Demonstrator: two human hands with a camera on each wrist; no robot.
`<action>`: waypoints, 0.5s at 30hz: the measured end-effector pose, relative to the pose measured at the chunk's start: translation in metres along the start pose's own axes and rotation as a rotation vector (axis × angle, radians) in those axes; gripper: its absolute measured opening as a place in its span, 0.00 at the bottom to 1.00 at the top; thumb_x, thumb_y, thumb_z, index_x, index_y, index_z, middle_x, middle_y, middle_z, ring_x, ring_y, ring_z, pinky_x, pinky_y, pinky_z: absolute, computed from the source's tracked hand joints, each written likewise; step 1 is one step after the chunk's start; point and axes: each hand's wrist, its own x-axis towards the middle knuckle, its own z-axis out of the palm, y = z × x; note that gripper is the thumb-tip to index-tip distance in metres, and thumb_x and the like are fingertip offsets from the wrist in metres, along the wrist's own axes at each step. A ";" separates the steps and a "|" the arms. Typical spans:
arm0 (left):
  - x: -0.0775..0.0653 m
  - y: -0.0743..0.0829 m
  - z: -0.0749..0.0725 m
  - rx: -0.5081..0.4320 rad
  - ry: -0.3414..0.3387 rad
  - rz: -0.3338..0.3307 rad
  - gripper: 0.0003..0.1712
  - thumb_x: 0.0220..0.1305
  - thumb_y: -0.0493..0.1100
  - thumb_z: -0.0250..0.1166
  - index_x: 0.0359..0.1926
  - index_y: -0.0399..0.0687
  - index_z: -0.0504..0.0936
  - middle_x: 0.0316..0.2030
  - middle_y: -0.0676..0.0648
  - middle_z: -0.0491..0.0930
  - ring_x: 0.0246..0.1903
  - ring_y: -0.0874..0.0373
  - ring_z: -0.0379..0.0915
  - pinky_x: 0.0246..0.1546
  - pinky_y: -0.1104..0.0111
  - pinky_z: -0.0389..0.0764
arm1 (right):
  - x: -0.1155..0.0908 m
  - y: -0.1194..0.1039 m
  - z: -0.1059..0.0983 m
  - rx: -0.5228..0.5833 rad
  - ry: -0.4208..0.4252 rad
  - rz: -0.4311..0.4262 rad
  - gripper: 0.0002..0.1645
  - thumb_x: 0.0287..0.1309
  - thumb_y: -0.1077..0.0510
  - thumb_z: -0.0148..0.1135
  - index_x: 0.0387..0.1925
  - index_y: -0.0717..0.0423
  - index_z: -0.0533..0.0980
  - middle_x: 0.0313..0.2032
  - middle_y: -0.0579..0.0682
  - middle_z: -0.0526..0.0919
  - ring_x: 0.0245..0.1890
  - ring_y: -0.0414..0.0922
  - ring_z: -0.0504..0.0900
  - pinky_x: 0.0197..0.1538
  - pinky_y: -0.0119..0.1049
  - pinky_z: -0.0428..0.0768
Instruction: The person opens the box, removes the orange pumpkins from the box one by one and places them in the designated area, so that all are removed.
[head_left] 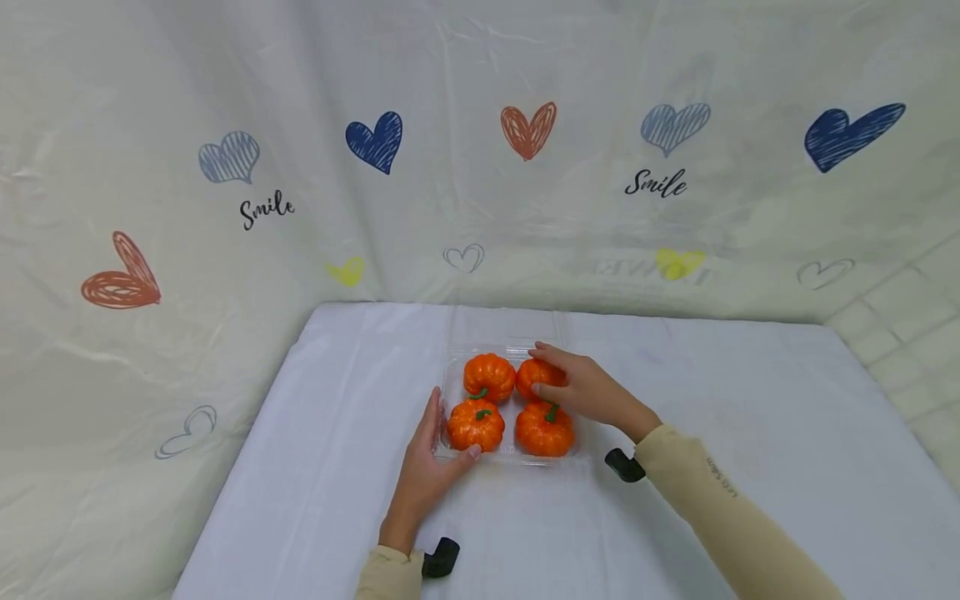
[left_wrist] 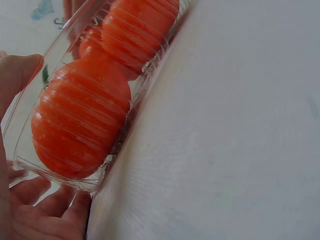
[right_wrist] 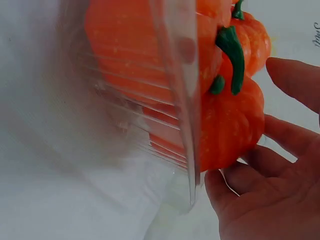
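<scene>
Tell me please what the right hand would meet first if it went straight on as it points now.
Most likely the back right pumpkin; the right hand seems to touch it, though depth there is hard to judge.

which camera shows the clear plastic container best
The head view: it looks down on nearly the whole clear plastic container, four orange pumpkins inside. The left wrist view shows just part of a ridged side and one end close up; the right wrist view, only some rim and ridged wall.
</scene>
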 end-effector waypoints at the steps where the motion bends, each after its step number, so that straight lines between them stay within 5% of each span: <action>1: 0.001 0.000 0.000 0.004 -0.002 0.000 0.62 0.62 0.58 0.78 0.87 0.53 0.51 0.84 0.46 0.54 0.80 0.45 0.56 0.76 0.50 0.62 | 0.000 0.000 0.001 -0.012 -0.001 -0.003 0.38 0.75 0.54 0.66 0.78 0.62 0.67 0.79 0.62 0.64 0.78 0.64 0.62 0.74 0.64 0.67; 15: 0.000 -0.003 0.002 0.005 -0.002 -0.001 0.62 0.63 0.58 0.77 0.87 0.51 0.51 0.84 0.49 0.54 0.80 0.46 0.56 0.76 0.50 0.62 | -0.003 0.002 0.008 -0.040 0.071 -0.067 0.32 0.71 0.65 0.68 0.73 0.65 0.73 0.71 0.63 0.76 0.72 0.64 0.72 0.71 0.63 0.73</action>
